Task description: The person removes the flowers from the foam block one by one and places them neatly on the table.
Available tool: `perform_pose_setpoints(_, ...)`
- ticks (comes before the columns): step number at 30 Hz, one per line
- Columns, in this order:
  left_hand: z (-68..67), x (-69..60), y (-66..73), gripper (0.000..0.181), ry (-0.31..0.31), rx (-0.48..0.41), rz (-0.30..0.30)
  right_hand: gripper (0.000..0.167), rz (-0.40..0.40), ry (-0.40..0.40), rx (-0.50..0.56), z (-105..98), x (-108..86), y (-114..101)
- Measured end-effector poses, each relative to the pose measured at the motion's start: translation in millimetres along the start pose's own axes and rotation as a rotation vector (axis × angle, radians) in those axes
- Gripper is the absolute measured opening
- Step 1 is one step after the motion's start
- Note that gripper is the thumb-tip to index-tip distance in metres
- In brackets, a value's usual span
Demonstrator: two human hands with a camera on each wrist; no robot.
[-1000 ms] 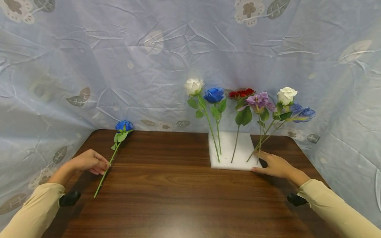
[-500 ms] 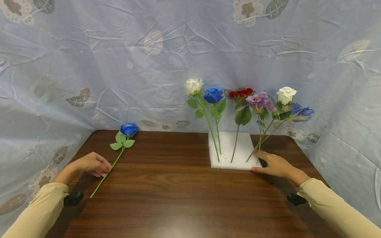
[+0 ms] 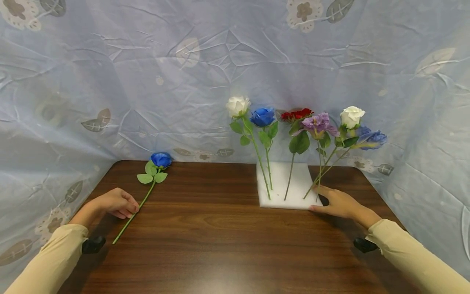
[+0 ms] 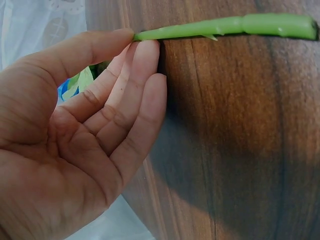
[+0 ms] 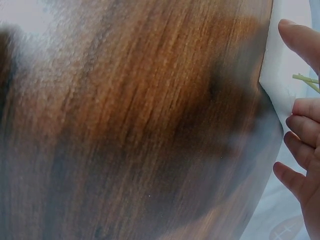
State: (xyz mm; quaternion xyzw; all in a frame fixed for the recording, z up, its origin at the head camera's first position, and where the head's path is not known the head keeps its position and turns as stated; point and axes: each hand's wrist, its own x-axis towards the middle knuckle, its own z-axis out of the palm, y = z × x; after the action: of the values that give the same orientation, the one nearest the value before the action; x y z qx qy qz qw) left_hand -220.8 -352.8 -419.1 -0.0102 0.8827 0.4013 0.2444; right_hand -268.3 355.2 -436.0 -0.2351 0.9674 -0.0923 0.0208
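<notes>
At the left of the head view, my left hand [image 3: 119, 203] pinches the green stem of a blue rose [image 3: 160, 159] between thumb and fingertips; the bloom points to the back. The left wrist view shows the stem's lower end [image 4: 280, 25] beyond the fingertips of my left hand [image 4: 95, 120]. My right hand [image 3: 343, 207] rests at the right front corner of a white foam block [image 3: 275, 203], thumb and fingers spread. In the right wrist view, the right hand [image 5: 305, 135] is partly cut off beside the foam [image 5: 280, 65].
Standing in the foam are a white rose [image 3: 238, 106], another blue rose [image 3: 262, 117], a red flower [image 3: 297, 114], a purple flower [image 3: 318, 124], a second white rose [image 3: 352, 117] and a blue-yellow flower [image 3: 371, 139]. Patterned cloth [image 3: 205, 81] hangs behind the brown table [image 3: 205, 245].
The rose in my left hand has turned so its leaves spread to view, and its bloom has shifted right. My left hand has moved slightly right. The right hand stays at the foam.
</notes>
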Motion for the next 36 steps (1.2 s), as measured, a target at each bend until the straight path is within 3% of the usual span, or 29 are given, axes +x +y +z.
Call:
perform_pose_setpoints(11,0.0,-2.4,3.2,0.016,-0.02,-0.002,-0.01,0.091,-0.011,0.004,-0.012,1,-0.3,1)
perform_pose_setpoints(17,-5.9,-0.9,8.8,0.029,-0.02,0.024,-0.001,0.09,-0.016,0.008,-0.011,1,-0.6,0)
perform_pose_setpoints(21,-10.6,4.3,18.5,0.04,0.014,0.058,0.038,0.089,-0.022,0.01,-0.008,0,-1.4,0)
perform_pose_setpoints(27,-6.2,17.0,49.4,0.049,0.07,0.098,0.163,0.089,-0.027,0.015,-0.008,-1,-2.2,1)
perform_pose_setpoints(33,18.1,29.4,97.9,0.048,0.058,0.018,0.284,0.088,-0.026,0.015,-0.006,0,-0.9,2)
perform_pose_setpoints(36,33.5,39.8,121.5,0.046,0.04,-0.015,0.309,0.088,-0.025,0.014,-0.004,1,0.1,2)
